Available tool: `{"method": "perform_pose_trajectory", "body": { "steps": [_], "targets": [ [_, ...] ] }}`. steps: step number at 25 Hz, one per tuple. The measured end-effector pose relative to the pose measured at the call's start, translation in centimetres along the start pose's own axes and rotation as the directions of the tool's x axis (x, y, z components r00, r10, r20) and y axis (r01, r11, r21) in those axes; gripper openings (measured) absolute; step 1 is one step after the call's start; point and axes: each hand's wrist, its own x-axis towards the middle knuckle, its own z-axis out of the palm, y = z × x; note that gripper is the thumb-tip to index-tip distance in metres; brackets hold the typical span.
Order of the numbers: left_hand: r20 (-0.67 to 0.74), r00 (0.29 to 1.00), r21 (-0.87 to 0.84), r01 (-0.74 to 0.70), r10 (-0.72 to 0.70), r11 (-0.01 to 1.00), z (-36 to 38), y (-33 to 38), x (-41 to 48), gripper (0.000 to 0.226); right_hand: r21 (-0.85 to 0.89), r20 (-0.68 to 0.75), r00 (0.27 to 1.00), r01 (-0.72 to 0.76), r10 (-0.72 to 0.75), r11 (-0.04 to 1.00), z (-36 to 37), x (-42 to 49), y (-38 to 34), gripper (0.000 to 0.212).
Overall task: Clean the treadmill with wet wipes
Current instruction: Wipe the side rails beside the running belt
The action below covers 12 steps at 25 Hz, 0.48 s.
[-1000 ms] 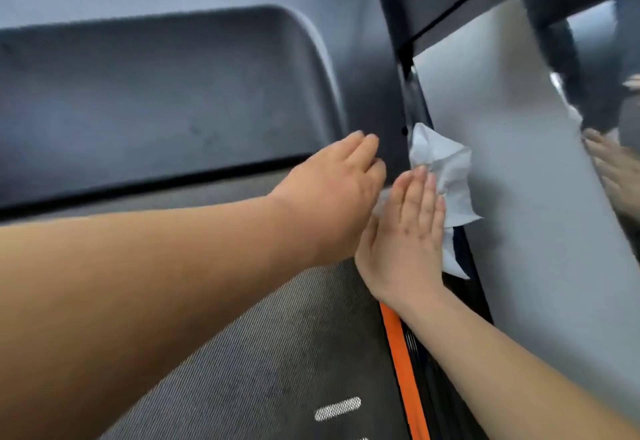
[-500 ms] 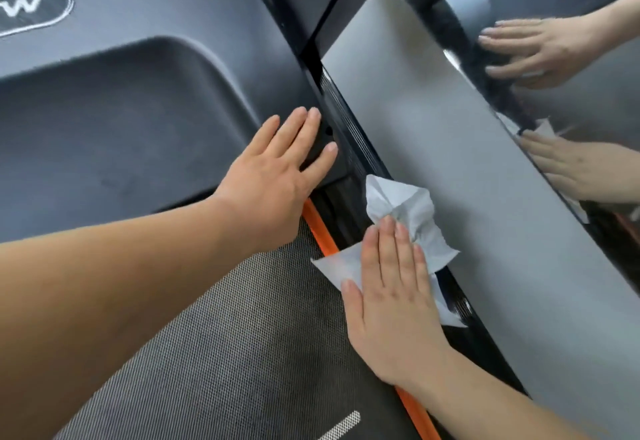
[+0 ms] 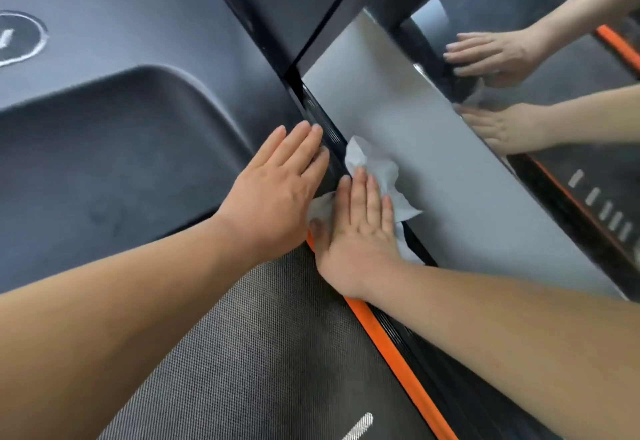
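A: Since half a second ago, right hand (image 3: 356, 231) and wet wipe (image 3: 381, 169) slid up the side rail (image 3: 436, 380), close beside the left hand (image 3: 277, 193).
B: Both hands flat?
A: Yes, fingers straight. Right presses the wipe; left rests on the motor cover (image 3: 138, 148). I think even pressure along the ribs cleans best.

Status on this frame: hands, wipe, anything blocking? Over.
Right hand flat, pressing wet wipe onto the side rail. Left hand open, resting at the motor cover edge. Nothing in the way on the rail ahead.
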Motion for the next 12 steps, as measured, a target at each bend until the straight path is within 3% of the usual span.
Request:
{"method": "perform_pose_trajectory", "body": {
  "steps": [3, 6, 9, 12],
  "targets": [
    [-0.036, 0.999, -0.015, 0.027, -0.028, 1.000, 1.0, 1.1, 1.1, 0.071, -0.050, -0.002, 0.999, 0.040, -0.040, 0.998, 1.1, -2.5, 2.1, 0.074],
    [0.015, 0.997, 0.056, 0.076, -0.077, 0.995, 1.7, 2.0, 1.1, 0.066, -0.089, -0.006, 0.998, 0.057, -0.058, 0.994, 4.1, -7.5, 5.3, 0.076],
    [-0.011, 0.999, 0.061, 0.038, -0.038, 0.997, 2.0, 1.2, 1.0, 0.068, -0.178, -0.063, 0.997, 0.032, -0.043, 0.984, 6.0, -10.6, 7.0, 0.077],
    [-0.021, 1.000, 0.048, -0.016, 0.017, 0.999, 2.2, 0.6, 0.9, 0.073, -0.161, 0.028, 0.999, -0.024, 0.029, 0.987, 5.7, -10.6, 6.2, 0.078]
  ]
}}
